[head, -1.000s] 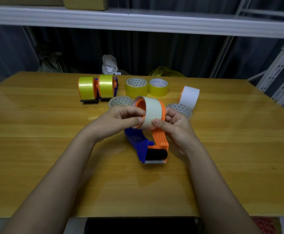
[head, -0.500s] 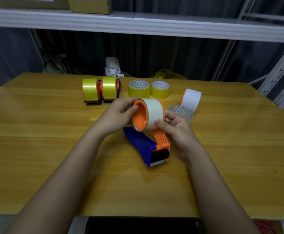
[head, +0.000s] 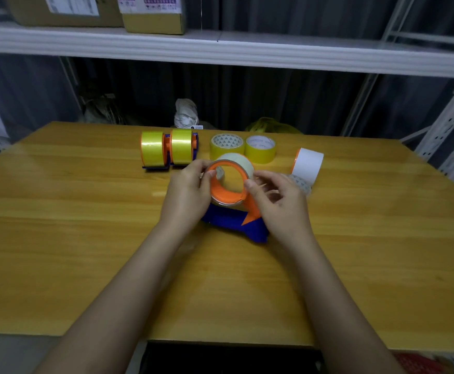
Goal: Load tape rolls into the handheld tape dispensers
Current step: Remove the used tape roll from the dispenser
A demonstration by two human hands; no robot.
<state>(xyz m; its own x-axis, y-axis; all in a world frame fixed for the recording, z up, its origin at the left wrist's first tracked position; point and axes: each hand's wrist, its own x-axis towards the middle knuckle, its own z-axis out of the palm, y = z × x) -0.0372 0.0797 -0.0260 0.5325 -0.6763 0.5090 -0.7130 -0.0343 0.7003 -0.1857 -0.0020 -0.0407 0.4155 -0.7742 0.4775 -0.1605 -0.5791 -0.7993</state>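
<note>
Two bare hands work at the middle of the yellow wooden table (head: 85, 252), both on one blue-and-orange plastic handheld tape dispenser (head: 234, 221) that rests on the tabletop between them. The left hand (head: 186, 195) curls round the left side of the pale cream tape roll (head: 238, 164) seated on the dispenser's orange hub, thumb pressed on the hub rim. The right hand (head: 280, 202) pinches at the roll's right edge with thumb and forefinger, seemingly hunting for the loose end; whether any tape is lifted I cannot tell. To do this step well, the left hand should keep the roll from spinning while the right peels the end free and draws it toward the cutter, sticky side down.

Just right and farther, a white tape roll with an orange core (head: 308, 164) stands on edge. Along the far side lie two flat yellow tape rolls (head: 243, 148) and, left of them, two loaded dispensers with shiny yellow tape (head: 166, 151).
</note>
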